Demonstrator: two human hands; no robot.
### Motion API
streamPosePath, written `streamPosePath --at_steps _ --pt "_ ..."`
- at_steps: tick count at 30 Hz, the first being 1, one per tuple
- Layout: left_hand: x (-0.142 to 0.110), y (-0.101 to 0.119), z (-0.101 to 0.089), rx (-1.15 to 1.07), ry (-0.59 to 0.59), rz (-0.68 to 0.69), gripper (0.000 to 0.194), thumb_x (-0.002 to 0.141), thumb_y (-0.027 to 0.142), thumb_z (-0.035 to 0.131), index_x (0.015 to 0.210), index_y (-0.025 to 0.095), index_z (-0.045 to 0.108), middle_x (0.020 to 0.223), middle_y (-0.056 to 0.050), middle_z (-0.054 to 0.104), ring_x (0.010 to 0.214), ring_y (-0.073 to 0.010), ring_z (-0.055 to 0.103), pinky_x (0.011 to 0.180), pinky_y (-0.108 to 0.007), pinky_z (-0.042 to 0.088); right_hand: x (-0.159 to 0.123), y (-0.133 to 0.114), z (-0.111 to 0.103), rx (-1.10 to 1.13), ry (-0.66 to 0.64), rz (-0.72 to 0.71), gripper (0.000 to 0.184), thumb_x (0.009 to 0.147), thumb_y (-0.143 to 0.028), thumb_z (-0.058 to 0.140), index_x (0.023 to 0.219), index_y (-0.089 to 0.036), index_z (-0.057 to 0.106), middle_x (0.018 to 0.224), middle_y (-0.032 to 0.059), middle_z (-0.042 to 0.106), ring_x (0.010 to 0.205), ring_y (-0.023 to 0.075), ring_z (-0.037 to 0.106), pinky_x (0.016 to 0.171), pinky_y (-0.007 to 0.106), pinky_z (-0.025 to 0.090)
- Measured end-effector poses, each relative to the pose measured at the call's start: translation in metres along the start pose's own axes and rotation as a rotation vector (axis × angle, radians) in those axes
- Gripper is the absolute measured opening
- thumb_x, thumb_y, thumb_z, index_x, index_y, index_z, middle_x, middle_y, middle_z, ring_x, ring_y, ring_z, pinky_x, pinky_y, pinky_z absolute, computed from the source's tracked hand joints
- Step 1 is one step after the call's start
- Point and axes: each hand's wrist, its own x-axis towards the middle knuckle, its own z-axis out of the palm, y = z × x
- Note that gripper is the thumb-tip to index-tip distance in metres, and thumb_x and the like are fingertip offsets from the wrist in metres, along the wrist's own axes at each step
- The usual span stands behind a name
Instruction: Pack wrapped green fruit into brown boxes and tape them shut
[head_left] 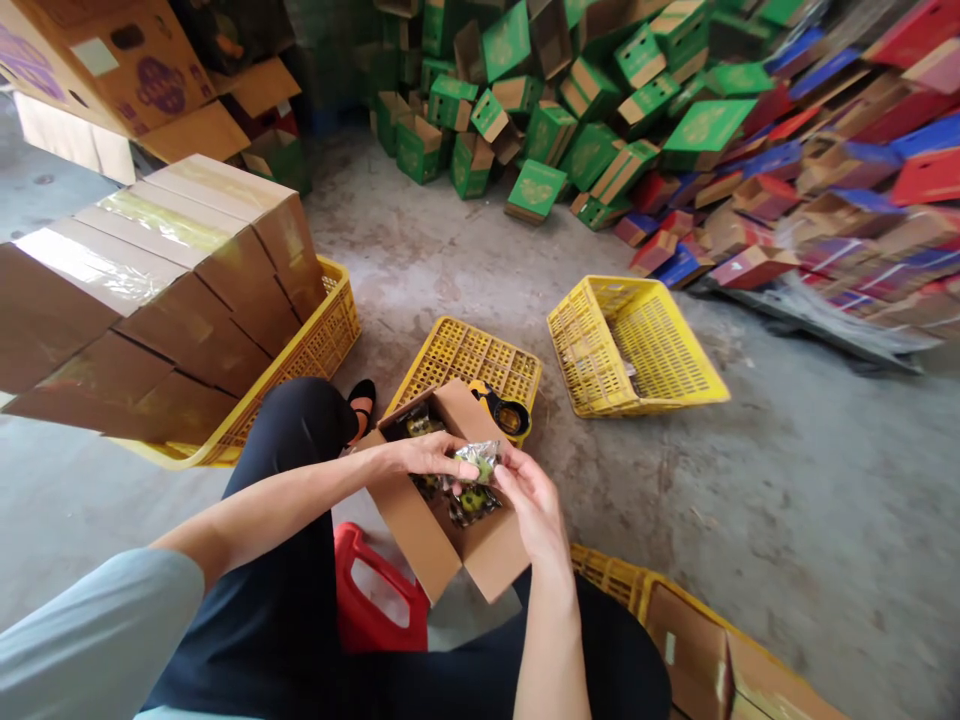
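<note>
Between both hands, over an open cardboard box (420,530), I hold a small shiny packet (481,458) with green on its silvery wrapper. My left hand (431,455) pinches its left side, thumb on top. On the other side, the fingers of my right hand (531,492) are closed on the packet's right edge. Inside the box lie several similar packets (472,503) with dark checks and green patches. The box flaps stand open, and its far end rests by an upturned yellow crate (469,355). A black and yellow tape dispenser (504,410) sits on that crate.
Left, a yellow crate (341,310) holds stacked taped cartons (187,250). Another yellow crate (637,345) stands ahead right, tilted. A red plastic stool (379,590) is between my legs. Bottom right, cartons (690,640) sit in a crate. Green boxes (536,190) and red-blue boxes (757,255) pile behind.
</note>
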Motion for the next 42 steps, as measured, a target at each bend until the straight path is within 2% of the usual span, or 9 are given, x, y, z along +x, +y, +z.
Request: streamPosePath --at_steps 4,10,14,23,29,34,37,39,42 --pt "0.002 -0.002 -0.004 -0.026 0.049 -0.019 0.061 0.073 0.058 0.087 0.114 0.014 0.074 0.090 -0.007 0.075 0.071 -0.0143 0.069 0.065 -0.023 0.049 0.001 0.002 -0.002 -0.042 0.089 0.015 0.046 0.073 -0.057 0.084 0.096 -0.019 0.074 0.094 0.0072 0.079 0.082 0.0229 0.073 0.082 0.037 0.061" --pt "0.011 -0.008 -0.017 -0.174 0.287 -0.037 0.072 0.050 0.045 0.101 0.108 0.012 0.075 0.088 -0.007 0.077 0.078 -0.0173 0.071 0.073 -0.028 0.055 0.002 0.005 -0.011 -0.089 0.242 -0.050 0.043 0.076 -0.057 0.079 0.096 -0.020 0.070 0.097 0.0077 0.078 0.086 0.0235 0.073 0.080 0.036 0.060" --pt "0.014 -0.014 -0.020 -0.107 0.371 -0.021 0.067 0.050 0.044 0.101 0.102 0.011 0.074 0.079 -0.005 0.075 0.071 -0.0163 0.070 0.068 -0.028 0.055 0.003 0.009 -0.010 -0.112 0.252 -0.059 0.043 0.076 -0.057 0.078 0.097 -0.021 0.067 0.100 0.0081 0.078 0.091 0.0250 0.074 0.082 0.038 0.061" --pt "0.015 -0.012 -0.019 0.107 0.406 0.122 0.049 0.060 0.040 0.096 0.092 0.011 0.072 0.079 -0.005 0.073 0.069 -0.0136 0.066 0.068 -0.025 0.052 0.008 0.015 -0.009 -0.117 0.284 -0.070 0.044 0.074 -0.055 0.079 0.099 -0.020 0.069 0.103 0.0108 0.078 0.100 0.0295 0.074 0.095 0.047 0.058" --pt "0.012 -0.011 -0.018 0.039 0.346 0.114 0.052 0.060 0.044 0.096 0.090 0.012 0.069 0.079 -0.003 0.070 0.069 -0.0121 0.063 0.066 -0.024 0.050 0.009 0.017 -0.011 -0.074 0.278 -0.046 0.045 0.072 -0.056 0.082 0.096 -0.020 0.069 0.100 0.0092 0.078 0.095 0.0271 0.075 0.089 0.043 0.061" --pt "0.009 -0.007 -0.023 -0.067 0.357 0.124 0.050 0.072 0.049 0.088 0.097 0.015 0.062 0.091 -0.004 0.068 0.079 -0.0154 0.066 0.073 -0.029 0.056 0.008 0.018 -0.018 -0.160 0.136 0.066 0.037 0.084 -0.056 0.071 0.098 -0.022 0.069 0.101 0.0087 0.079 0.091 0.0252 0.077 0.081 0.039 0.063" --pt "0.007 -0.003 -0.027 0.123 0.415 0.144 0.042 0.081 0.048 0.079 0.099 0.016 0.060 0.091 -0.003 0.066 0.079 -0.0164 0.064 0.071 -0.029 0.055 0.004 0.021 -0.016 -0.763 -0.117 0.061 0.031 0.100 -0.042 0.048 0.095 -0.022 0.072 0.097 0.0095 0.079 0.089 0.0241 0.077 0.081 0.036 0.061" --pt "0.005 -0.002 -0.029 0.338 0.450 0.141 0.033 0.087 0.044 0.071 0.100 0.015 0.062 0.090 -0.004 0.067 0.078 -0.0168 0.063 0.070 -0.028 0.053 0.000 0.024 -0.007 -1.107 -0.270 0.041 0.031 0.100 -0.028 0.045 0.093 -0.022 0.075 0.098 0.0110 0.079 0.093 0.0251 0.076 0.086 0.036 0.058" --pt "0.002 -0.003 -0.029 0.630 0.440 0.132 0.024 0.091 0.037 0.063 0.104 0.017 0.066 0.096 -0.006 0.071 0.084 -0.0198 0.065 0.078 -0.029 0.051 -0.005 0.032 0.011 -1.239 -0.364 0.030 0.028 0.092 -0.012 0.054 0.104 -0.019 0.078 0.117 0.0154 0.077 0.114 0.0284 0.070 0.101 0.037 0.052"
